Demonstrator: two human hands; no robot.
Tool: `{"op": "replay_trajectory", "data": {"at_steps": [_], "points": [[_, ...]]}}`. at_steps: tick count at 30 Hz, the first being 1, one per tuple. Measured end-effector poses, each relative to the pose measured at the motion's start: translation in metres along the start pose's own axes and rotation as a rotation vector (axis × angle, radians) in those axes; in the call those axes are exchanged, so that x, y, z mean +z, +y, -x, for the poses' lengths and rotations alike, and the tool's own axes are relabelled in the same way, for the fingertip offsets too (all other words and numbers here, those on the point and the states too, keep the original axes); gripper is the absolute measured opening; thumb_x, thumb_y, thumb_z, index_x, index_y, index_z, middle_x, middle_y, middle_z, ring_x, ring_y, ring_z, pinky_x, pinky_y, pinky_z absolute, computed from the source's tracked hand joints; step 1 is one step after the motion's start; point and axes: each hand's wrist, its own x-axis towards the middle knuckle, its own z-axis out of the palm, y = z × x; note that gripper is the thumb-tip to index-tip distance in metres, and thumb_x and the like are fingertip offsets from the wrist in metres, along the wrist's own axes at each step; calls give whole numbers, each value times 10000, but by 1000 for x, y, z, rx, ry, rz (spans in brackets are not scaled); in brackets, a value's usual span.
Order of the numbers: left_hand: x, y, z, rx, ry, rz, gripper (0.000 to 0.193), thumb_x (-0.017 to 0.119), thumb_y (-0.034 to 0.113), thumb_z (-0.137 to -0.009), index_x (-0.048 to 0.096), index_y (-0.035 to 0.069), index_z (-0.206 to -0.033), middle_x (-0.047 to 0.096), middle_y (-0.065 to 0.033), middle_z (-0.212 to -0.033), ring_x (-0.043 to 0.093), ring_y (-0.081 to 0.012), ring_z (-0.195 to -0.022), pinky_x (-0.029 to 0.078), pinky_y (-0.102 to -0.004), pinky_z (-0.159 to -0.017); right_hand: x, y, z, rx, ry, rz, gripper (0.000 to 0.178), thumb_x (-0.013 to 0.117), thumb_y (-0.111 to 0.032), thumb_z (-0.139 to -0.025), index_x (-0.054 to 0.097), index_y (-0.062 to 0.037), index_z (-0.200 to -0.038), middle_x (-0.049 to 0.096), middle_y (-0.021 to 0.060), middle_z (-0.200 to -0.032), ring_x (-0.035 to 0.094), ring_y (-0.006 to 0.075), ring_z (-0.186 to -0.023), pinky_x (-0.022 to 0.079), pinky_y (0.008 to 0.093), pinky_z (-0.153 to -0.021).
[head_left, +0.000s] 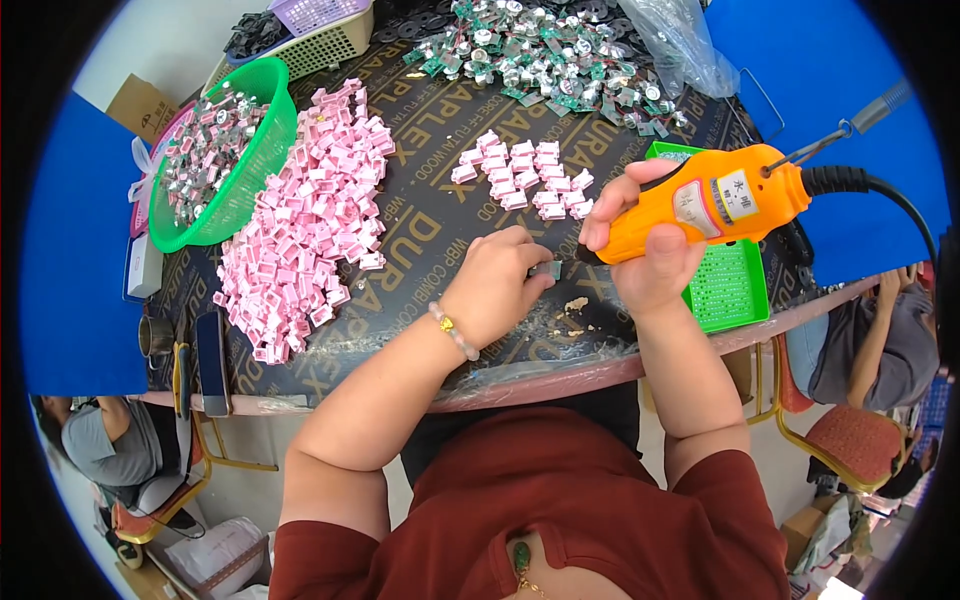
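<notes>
My right hand (pixel 655 255) grips an orange electric hand tool (pixel 710 200) with a black cord, its tip pointing left at a small grey-green part (pixel 548 269). My left hand (pixel 498 285), with a bead bracelet on the wrist, pinches that part against the dark table (pixel 420 230). The tool's tip sits right beside the part. A small heap of pale crumbs (pixel 576 305) lies just below the hands.
A big heap of pink plastic housings (pixel 315 215) lies left, a smaller neat group (pixel 525 180) ahead. A green basket (pixel 225 150) holds mixed parts. Metal-and-green components (pixel 545 55) pile at the back. A green tray (pixel 728 285) is at the right. Other people sit at both sides.
</notes>
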Motion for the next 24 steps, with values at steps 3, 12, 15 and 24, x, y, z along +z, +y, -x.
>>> {"op": "replay_trajectory", "data": {"at_steps": [3, 12, 15, 24], "points": [[0, 2, -1, -36, -11, 35, 192, 696, 99, -733, 673, 10, -901, 598, -129, -843, 592, -317, -781, 473, -397, -704, -1, 0, 0, -2, -1, 2, 561, 692, -389, -814, 447, -22, -1161, 583, 98, -820, 567, 137, -628, 479, 259, -594], [0, 3, 1, 3, 3, -95, 195, 688, 124, -750, 677, 35, -923, 604, -107, -841, 591, -298, -771, 453, -384, -754, 0, 1, 1, -14, -33, -13, 531, 675, -355, -836, 440, -18, -1173, 583, 104, -833, 566, 137, -642, 479, 261, -602], [0, 2, 0, 14, 11, -80, 195, 689, 112, -746, 677, 27, -921, 599, -117, -832, 591, -305, -772, 464, -386, -734, -1, 2, 0, -29, -45, -11, 530, 669, -352, -841, 436, -16, -1179, 583, 107, -839, 565, 136, -647, 478, 259, -605], [-2, 2, -2, -28, -17, 10, 212, 697, 81, -731, 676, 10, -929, 592, -136, -814, 591, -318, -762, 481, -385, -692, 0, 4, -1, -18, -70, -25, 504, 661, -327, -850, 439, -9, -1173, 581, 106, -848, 566, 134, -656, 476, 258, -615]]}}
